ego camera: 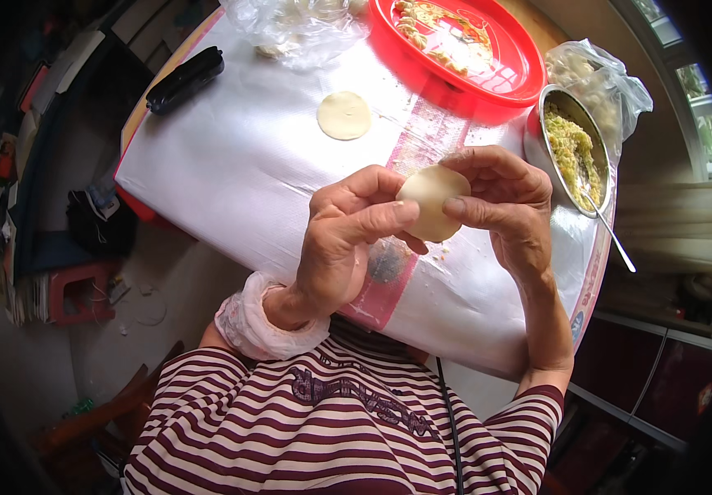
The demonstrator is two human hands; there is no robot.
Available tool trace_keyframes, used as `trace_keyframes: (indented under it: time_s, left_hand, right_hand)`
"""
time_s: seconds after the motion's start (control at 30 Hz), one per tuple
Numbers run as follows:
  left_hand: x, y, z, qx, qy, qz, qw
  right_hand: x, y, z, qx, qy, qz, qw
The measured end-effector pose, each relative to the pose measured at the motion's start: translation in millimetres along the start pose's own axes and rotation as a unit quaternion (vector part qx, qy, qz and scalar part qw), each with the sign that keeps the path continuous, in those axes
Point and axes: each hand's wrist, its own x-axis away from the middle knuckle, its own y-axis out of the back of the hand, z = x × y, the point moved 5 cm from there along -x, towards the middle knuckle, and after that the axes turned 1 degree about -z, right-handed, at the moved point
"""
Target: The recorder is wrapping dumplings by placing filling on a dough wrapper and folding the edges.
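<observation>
Between my two hands a round dumpling wrapper [435, 207] is held up above the table. My left hand [353, 232] pinches its left edge with thumb and fingers. On the opposite edge, the thumb and fingers of my right hand [507, 204] grip it. A second round wrapper [344, 116] lies flat on the table beyond my left hand. To the right of my right hand stands a metal bowl [548, 148] of chopped filling [569, 148], with a metal spoon [616, 238] leaning over its rim.
A red round tray [517, 80] with pleated dumplings [410, 28] stands at the far side of the silvery table cover [226, 154]. Plastic bags [306, 31] lie at the back left and behind the bowl. A black wrapped cylinder [185, 80] rests near the left table edge.
</observation>
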Motion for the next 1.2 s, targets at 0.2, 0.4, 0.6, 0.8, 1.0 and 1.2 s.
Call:
trace_keyframes:
  time_s: [0.2, 0.4, 0.6, 0.8, 1.0, 1.2]
  left_hand:
    - [4, -1, 4, -0.112, 0.015, -0.030, 0.993]
    - [3, -3, 1, -0.133, -0.002, -0.041, 0.990]
    - [3, -4, 1, -0.120, 0.007, -0.035, 0.992]
    - [4, -1, 3, -0.131, 0.012, -0.037, 0.991]
    - [5, 0, 5, -0.133, 0.034, -0.036, 0.990]
    - [5, -2, 4, -0.139, 0.032, -0.045, 0.989]
  right_hand:
    - [7, 0, -5, 0.010, -0.015, -0.015, 1.000]
    - [6, 2, -11, -0.005, -0.022, -0.009, 1.000]
    - [7, 3, -11, 0.006, -0.018, -0.019, 1.000]
    - [6, 5, -15, -0.007, -0.016, -0.002, 1.000]
    - [4, -2, -18, -0.021, -0.016, -0.014, 1.000]
    - [6, 7, -22, 0.030, -0.019, 0.010, 0.999]
